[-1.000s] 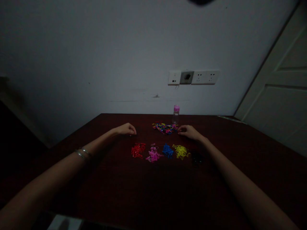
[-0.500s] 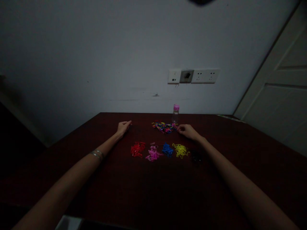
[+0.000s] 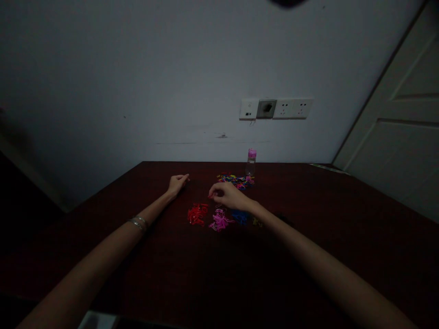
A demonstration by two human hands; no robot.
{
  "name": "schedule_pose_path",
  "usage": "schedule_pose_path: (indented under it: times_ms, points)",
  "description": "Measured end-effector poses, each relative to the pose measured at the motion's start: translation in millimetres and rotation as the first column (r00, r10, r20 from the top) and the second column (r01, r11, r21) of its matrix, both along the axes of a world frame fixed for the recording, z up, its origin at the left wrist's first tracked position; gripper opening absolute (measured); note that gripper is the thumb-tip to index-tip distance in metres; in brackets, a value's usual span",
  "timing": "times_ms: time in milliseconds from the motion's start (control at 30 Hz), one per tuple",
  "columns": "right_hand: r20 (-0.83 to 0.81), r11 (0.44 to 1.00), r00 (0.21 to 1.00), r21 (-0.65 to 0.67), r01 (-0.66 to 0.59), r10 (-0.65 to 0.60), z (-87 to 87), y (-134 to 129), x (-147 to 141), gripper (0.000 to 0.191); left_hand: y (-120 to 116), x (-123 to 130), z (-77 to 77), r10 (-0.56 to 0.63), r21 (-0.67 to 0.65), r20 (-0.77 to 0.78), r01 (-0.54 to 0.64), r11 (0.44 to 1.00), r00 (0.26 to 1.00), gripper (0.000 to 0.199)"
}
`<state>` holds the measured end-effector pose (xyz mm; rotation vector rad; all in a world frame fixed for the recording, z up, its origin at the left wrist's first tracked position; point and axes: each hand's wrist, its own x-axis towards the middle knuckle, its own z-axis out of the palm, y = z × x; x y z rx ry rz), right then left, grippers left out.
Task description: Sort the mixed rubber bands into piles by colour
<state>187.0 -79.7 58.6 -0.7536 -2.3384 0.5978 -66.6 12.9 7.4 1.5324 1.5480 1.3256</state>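
Note:
My right hand (image 3: 226,193) is pinched on a small red paper clip (image 3: 210,197), above and behind the sorted piles. Below it lie a red paper clip pile (image 3: 197,214) and a pink pile (image 3: 220,220). My forearm partly covers the blue pile (image 3: 239,217) and most of the yellow pile (image 3: 257,222). Behind the hand spreads a mixed-colour heap of paper clips (image 3: 242,182). My left hand (image 3: 177,183) rests on the table to the left, fingers curled closed; whether they hold anything is hidden.
A clear bottle with a pink cap (image 3: 251,162) stands behind the mixed heap. The dark red table (image 3: 164,265) meets a pale wall with sockets (image 3: 293,108). A dark pile by my right forearm is barely visible. A white panelled door (image 3: 398,119) is at right.
My right hand has moved left from the right end of the mixed heap, with a red paper clip in its fingertips. My left hand has stayed nearly still.

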Motion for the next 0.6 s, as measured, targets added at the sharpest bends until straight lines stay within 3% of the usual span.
schedule_pose_path:
  times_ms: [167,333,500,600]
  points:
    - [0.128,0.999,0.991,0.014,-0.048,0.045,-3.1,-12,-26,0.018,0,1,-0.5,0.011,0.015,0.005,-0.011,1.0,1.0,0.04]
    - [0.158,0.997,0.985,-0.02,-0.073,0.075,-3.6,-16,-25,0.018,1,1,-1.0,0.016,0.031,0.0,-0.016,0.999,1.0,0.04]
    - [0.063,0.997,0.997,-0.069,-0.04,0.044,1.1,-7,10,0.014,1,1,-0.3,0.008,0.028,-0.048,-0.007,1.0,0.999,0.041]
    - [-0.015,0.988,0.992,-0.083,0.127,-0.129,0.6,12,52,0.018,0,1,-0.1,0.005,0.033,-0.061,-0.003,0.999,0.998,0.042]
